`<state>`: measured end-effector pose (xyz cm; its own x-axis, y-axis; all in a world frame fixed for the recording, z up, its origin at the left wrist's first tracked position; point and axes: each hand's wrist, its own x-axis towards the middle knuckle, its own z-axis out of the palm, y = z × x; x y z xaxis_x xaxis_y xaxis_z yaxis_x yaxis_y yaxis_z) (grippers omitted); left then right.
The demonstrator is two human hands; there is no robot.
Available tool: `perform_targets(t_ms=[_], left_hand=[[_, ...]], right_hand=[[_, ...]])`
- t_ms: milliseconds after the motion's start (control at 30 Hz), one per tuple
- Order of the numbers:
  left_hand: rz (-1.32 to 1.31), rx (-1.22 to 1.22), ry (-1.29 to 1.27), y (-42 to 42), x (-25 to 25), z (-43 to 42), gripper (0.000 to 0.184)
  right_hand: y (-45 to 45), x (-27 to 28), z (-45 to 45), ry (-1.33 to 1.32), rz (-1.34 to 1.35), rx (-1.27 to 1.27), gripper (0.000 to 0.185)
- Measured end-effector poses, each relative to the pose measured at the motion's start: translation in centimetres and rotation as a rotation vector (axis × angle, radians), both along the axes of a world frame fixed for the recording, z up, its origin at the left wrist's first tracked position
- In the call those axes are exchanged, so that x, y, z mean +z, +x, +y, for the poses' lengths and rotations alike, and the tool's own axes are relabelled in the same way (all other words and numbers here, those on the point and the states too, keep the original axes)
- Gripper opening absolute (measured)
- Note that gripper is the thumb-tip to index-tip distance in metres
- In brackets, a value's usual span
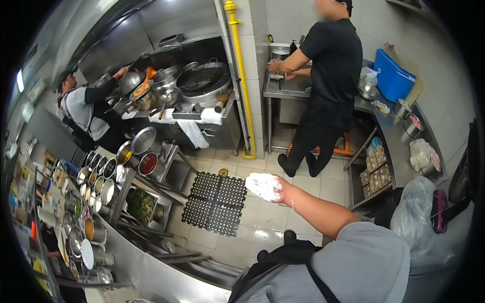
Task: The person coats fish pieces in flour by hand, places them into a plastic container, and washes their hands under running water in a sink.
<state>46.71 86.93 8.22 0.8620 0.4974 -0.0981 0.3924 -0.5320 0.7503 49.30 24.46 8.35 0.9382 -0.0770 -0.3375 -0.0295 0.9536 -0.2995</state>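
Observation:
My right hand [265, 187] is stretched out in front of me over the tiled floor. A thick white coating, like flour or batter, covers it from the fingers to near the wrist. The coating hides the outlines of the fingers, so I cannot tell whether they are curled or spread, or whether they hold anything. Below the hand lies a black perforated floor mat [214, 204]. My left hand is out of view.
One co-worker stands at a steel sink counter [288, 91]; another works at a flaming stove, left of a large wok [202, 78]. Ingredient pots line the left counter [161, 272]. A blue cooler [393, 76] and bowls stand on the right counter. A yellow pipe [240, 76] runs down the wall.

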Motion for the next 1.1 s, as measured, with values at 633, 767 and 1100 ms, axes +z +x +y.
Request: perform_targets(t_ms=[633, 767, 1100], left_hand=[[0.243, -0.145, -1.263, 8.3, -3.2, -42.3, 0.048], [0.430, -0.316, -1.180, 13.7, -5.1, -52.3, 0.050], [0.606, -0.833, -0.871, 23.9, -2.9, -76.0, 0.044]], right_hand=[[7.8, 3.2, -19.5, 0.144, -0.447, 0.218, 0.025], [9.5, 3.9, -23.1, 0.082, -0.314, 0.144, 0.028], [20.0, 3.0, -37.2, -0.011, -0.240, -0.190, 0.026]])
